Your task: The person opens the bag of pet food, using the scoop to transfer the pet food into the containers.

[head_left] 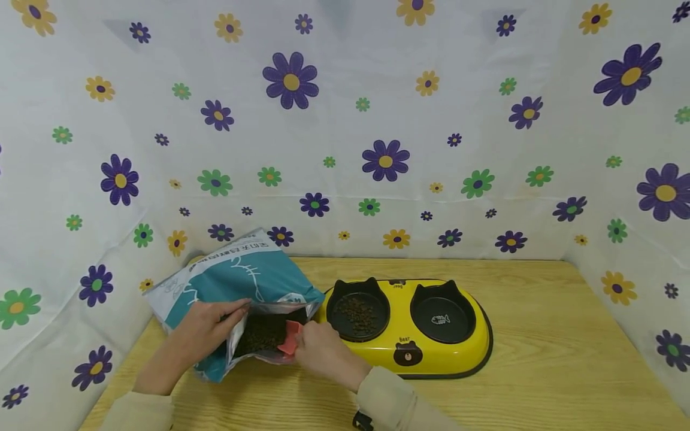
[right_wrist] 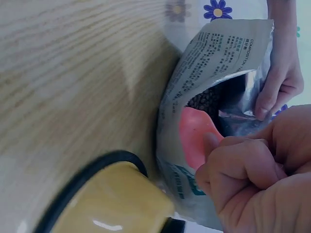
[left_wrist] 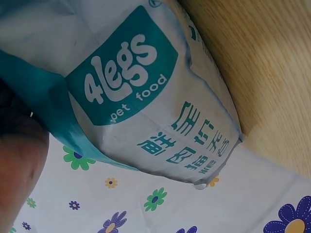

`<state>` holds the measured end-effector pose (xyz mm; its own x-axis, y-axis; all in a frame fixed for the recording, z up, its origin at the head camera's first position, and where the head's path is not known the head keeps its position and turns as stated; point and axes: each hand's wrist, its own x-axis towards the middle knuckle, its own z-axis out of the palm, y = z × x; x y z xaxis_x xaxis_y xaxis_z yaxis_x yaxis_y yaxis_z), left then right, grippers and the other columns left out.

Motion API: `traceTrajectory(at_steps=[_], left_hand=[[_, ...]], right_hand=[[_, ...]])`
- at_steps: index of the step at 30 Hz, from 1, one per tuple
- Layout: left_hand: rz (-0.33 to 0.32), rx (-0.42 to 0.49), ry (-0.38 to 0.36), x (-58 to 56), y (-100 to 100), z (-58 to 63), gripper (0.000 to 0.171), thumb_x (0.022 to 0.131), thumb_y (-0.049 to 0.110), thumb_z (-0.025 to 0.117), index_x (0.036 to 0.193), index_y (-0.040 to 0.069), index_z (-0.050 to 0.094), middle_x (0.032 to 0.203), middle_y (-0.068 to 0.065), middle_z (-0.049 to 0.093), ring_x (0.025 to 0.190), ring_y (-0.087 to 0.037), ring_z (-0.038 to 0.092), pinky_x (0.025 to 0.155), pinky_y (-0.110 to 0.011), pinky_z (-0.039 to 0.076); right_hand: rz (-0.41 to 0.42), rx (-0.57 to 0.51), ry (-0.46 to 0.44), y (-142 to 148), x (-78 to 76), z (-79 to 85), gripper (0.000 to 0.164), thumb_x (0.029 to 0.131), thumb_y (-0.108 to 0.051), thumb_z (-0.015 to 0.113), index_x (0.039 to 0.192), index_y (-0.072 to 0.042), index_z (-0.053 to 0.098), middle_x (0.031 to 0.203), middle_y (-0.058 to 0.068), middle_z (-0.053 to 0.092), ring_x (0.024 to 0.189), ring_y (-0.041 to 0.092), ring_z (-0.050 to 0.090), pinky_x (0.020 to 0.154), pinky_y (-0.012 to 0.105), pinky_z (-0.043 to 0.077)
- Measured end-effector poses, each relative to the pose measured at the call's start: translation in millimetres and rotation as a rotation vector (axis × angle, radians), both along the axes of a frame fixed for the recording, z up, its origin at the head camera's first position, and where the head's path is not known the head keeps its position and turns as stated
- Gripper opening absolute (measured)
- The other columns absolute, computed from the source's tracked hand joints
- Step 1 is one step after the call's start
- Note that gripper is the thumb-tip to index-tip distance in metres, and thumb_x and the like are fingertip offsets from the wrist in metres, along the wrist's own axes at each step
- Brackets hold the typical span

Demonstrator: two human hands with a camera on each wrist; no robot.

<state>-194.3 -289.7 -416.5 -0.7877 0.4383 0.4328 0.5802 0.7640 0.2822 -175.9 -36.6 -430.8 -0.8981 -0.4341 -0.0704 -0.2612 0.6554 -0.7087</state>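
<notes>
A teal and white pet food bag [head_left: 237, 275] leans at the left with its mouth open toward me, brown kibble [head_left: 261, 335] showing inside. My left hand [head_left: 207, 329] pinches the upper rim of the bag, thumb at the inner edge; in the left wrist view the bag's printed front [left_wrist: 131, 73] fills the middle. With curled fingers, my right hand [head_left: 326, 353] grips a pink scoop [head_left: 291, 338] by its handle. The scoop's head [right_wrist: 194, 131] is in the bag's mouth, by the kibble. I cannot tell whether the scoop holds any kibble.
Right of the bag stands a yellow double pet bowl [head_left: 399, 347] with a bear print. Its left black dish [head_left: 336, 326] contains some kibble; the right dish [head_left: 458, 326] shows a fish-bone print. A flowered cloth [head_left: 345, 120] hangs behind the wooden table [head_left: 566, 359].
</notes>
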Motion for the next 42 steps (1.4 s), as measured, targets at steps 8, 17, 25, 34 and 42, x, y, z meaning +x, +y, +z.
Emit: traceTrajectory(at_steps=[8, 17, 25, 34, 42], left_hand=[[0.01, -0.008, -0.009, 0.1, -1, -1.2, 0.025, 0.094, 0.003, 0.071, 0.118, 0.003, 0.078, 0.105, -0.011, 0.08, 0.081, 0.0, 0.069, 0.067, -0.029, 0.061], [0.004, -0.014, -0.013, 0.4, -1, 0.4, 0.025, 0.094, 0.003, 0.07, 0.118, 0.002, 0.077, 0.105, -0.013, 0.08, 0.076, 0.004, 0.064, 0.063, -0.025, 0.057], [0.032, -0.028, -0.029, 3.4, 0, -1.2, 0.025, 0.095, 0.005, 0.07, 0.119, 0.004, 0.077, 0.107, -0.011, 0.08, 0.078, 0.001, 0.067, 0.065, -0.027, 0.059], [0.044, -0.024, -0.049, 2.9, 1, 0.2, 0.025, 0.096, 0.006, 0.069, 0.12, 0.004, 0.077, 0.108, -0.011, 0.079, 0.083, -0.004, 0.07, 0.07, -0.034, 0.063], [0.063, -0.033, -0.058, 3.2, 1, -0.3, 0.026, 0.097, 0.007, 0.068, 0.121, 0.006, 0.077, 0.109, -0.011, 0.079, 0.086, -0.01, 0.073, 0.071, -0.037, 0.063]], right_hand=[[-0.049, -0.161, -0.074, -1, 2.4, -15.4, 0.047, 0.105, -0.013, 0.052, 0.059, -0.014, 0.043, 0.054, -0.006, 0.035, 0.045, 0.009, 0.034, 0.044, 0.02, 0.025], [-0.052, -0.23, -0.09, -3, 3.6, -27.4, 0.042, 0.108, -0.016, 0.049, 0.066, -0.013, 0.048, 0.057, -0.005, 0.038, 0.047, 0.009, 0.036, 0.045, 0.02, 0.027], [-0.046, -0.291, -0.107, -4, 7.8, -38.9, 0.035, 0.109, -0.016, 0.047, 0.078, -0.005, 0.058, 0.063, -0.005, 0.043, 0.053, 0.007, 0.038, 0.048, 0.019, 0.029], [-0.083, -0.316, -0.063, -2, 10.9, -41.7, 0.033, 0.109, -0.018, 0.05, 0.082, -0.003, 0.062, 0.068, -0.006, 0.047, 0.059, 0.006, 0.041, 0.053, 0.02, 0.032], [-0.079, -0.333, -0.089, -1, 12.7, -46.8, 0.035, 0.11, -0.02, 0.047, 0.083, -0.003, 0.061, 0.069, -0.006, 0.045, 0.059, 0.006, 0.04, 0.054, 0.02, 0.031]])
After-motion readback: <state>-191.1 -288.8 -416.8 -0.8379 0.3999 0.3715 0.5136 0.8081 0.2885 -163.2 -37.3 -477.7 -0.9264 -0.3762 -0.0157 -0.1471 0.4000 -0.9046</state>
